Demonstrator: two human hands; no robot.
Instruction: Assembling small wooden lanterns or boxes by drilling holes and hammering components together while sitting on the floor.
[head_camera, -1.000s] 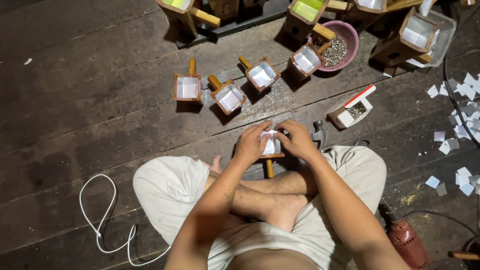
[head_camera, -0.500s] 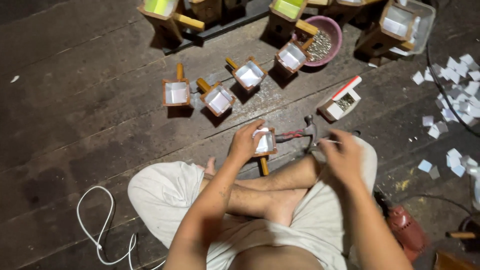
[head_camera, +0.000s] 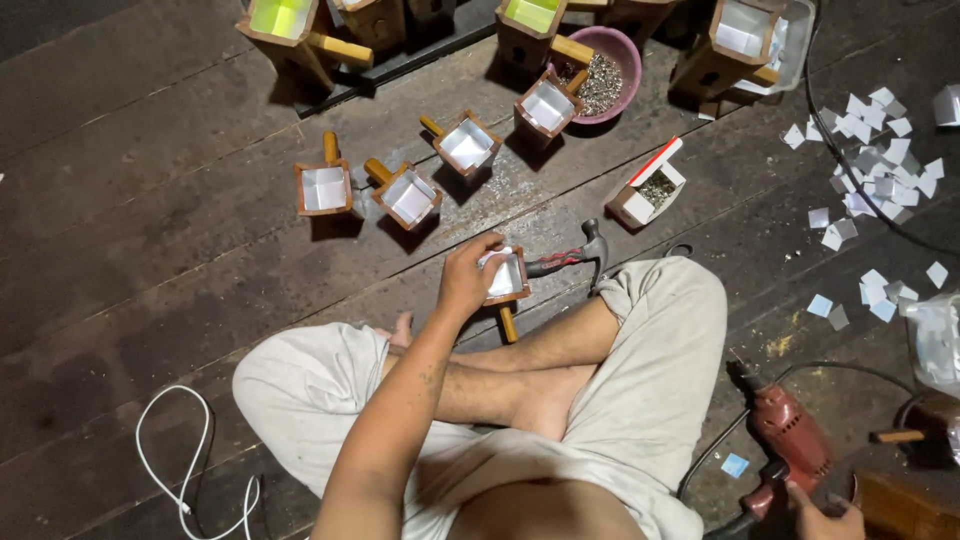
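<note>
Count on the floor: four small wooden boxes lined with white paper, each with a peg handle, in a loose row ahead of the knees: first (head_camera: 323, 187), second (head_camera: 409, 197), third (head_camera: 467, 143), fourth (head_camera: 548, 104). A fifth box (head_camera: 505, 277) is in hand. Three bigger wooden boxes at the top edge: two with a yellow-green lining (head_camera: 281, 22) (head_camera: 533, 14), one white-lined (head_camera: 744, 28).

One pink bowl (head_camera: 632, 52) of small grey bits, one open carton (head_camera: 648, 190) with the same bits, one hammer (head_camera: 577, 256), one red drill (head_camera: 795, 437), one white cable (head_camera: 190, 470). Paper squares (head_camera: 872, 150) scattered right, too many to count.

Held box: square wooden frame, white paper pressed inside, wooden peg sticking out toward the body. It sits just above the crossed shins, hammer head just beside it.

Left hand (head_camera: 466, 277) grips the box at its left side, fingers curled over the rim. Right hand (head_camera: 825, 517) is at the bottom edge by the drill's handle, mostly cut off; can't tell if it grips anything.
</note>
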